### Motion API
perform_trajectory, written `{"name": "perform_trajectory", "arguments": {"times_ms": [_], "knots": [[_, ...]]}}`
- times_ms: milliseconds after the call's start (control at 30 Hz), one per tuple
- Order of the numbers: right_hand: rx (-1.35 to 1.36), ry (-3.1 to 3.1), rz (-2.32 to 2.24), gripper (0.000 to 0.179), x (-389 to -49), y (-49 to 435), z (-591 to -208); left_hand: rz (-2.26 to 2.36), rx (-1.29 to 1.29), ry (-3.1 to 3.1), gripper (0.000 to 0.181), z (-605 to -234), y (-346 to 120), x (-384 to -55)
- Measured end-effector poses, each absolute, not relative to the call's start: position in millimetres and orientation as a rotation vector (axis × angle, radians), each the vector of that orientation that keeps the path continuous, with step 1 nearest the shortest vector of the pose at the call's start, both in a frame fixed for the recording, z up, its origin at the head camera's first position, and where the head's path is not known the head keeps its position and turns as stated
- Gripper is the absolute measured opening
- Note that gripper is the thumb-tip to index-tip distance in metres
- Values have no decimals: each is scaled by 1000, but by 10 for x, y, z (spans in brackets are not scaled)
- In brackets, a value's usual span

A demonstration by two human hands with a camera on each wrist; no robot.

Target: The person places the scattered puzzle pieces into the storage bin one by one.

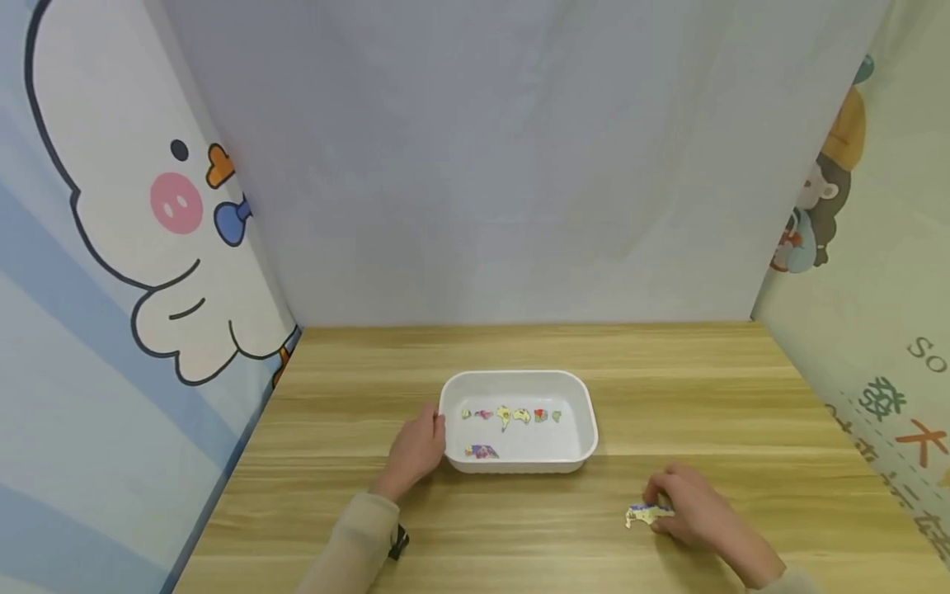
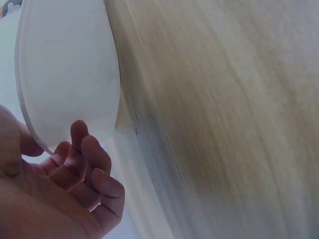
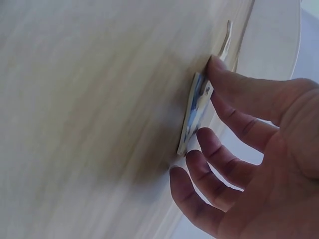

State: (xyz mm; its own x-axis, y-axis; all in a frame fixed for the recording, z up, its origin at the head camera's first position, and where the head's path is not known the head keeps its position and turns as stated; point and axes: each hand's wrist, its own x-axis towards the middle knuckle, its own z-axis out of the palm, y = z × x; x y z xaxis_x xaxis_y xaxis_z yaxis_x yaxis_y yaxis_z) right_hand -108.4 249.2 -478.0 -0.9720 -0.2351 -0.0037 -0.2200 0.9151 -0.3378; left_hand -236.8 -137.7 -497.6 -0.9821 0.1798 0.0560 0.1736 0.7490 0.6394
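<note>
A white tray (image 1: 519, 467) with rounded corners sits on the wooden table. My left hand (image 1: 417, 450) pinches its left rim, the thumb at the inner side and curled fingers (image 2: 94, 154) below the outer wall. To the right of the tray, low over the table, my right hand (image 1: 690, 503) holds a flat, irregular puzzle piece (image 1: 644, 513), yellow and blue. In the right wrist view the thumb and fingers are at the edges of the puzzle piece (image 3: 196, 107), which stands tilted; its contact with the table is unclear.
Inside the tray lie several small printed pieces in a row, among them a yellow one (image 1: 504, 415), and a purple piece (image 1: 482, 452) nearer the front. A pale curtain (image 1: 505, 165) hangs behind the table (image 1: 371, 346). Printed panels stand left and right.
</note>
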Motion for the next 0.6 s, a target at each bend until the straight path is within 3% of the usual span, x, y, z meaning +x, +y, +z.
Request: {"name": "perform_trajectory", "arguments": {"times_ms": [300, 600], "knots": [[-310, 2998, -577, 32, -1086, 2503, -4822, 1066, 293, 2927, 17, -5007, -1371, -2374], [-606, 2951, -618, 26, -1101, 2563, -4854, 1075, 300, 2919, 18, -4992, -1380, -2372]]}}
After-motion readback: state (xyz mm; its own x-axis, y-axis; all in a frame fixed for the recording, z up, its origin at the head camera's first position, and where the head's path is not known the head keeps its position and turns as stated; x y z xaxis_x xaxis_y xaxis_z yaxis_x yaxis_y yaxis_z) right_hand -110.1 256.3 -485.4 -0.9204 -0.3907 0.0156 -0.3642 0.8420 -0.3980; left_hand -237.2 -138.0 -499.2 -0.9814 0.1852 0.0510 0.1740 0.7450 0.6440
